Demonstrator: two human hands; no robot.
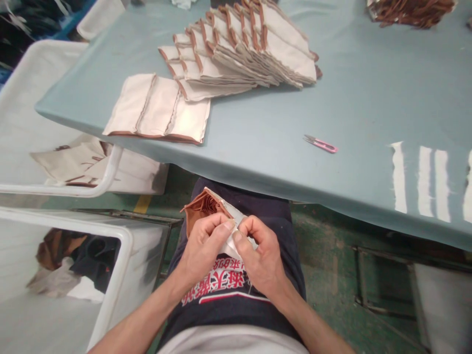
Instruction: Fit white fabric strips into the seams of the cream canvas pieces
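Observation:
Both my hands meet over my lap, fingertips close together. My left hand (208,242) is closed in a pinch, its thumb pressing on white cloth (229,243). Opposite it, my right hand (263,253) pinches the same white cloth between thumb and bent forefinger. Beyond my fingers lies a bundle of folded brown fabric (201,209) with a pale outer side, resting on my thighs and partly hidden by my left hand. Whether the white cloth is a separate strip or part of the bundle, I cannot tell.
On the blue-green table (269,128) are a fanned stack of cream cloth pieces (239,49), a flat cream piece (158,108), pink thread snips (320,143), several white strips (398,177) and a brown bundle (411,11). White bins (118,172) holding cloth stand left.

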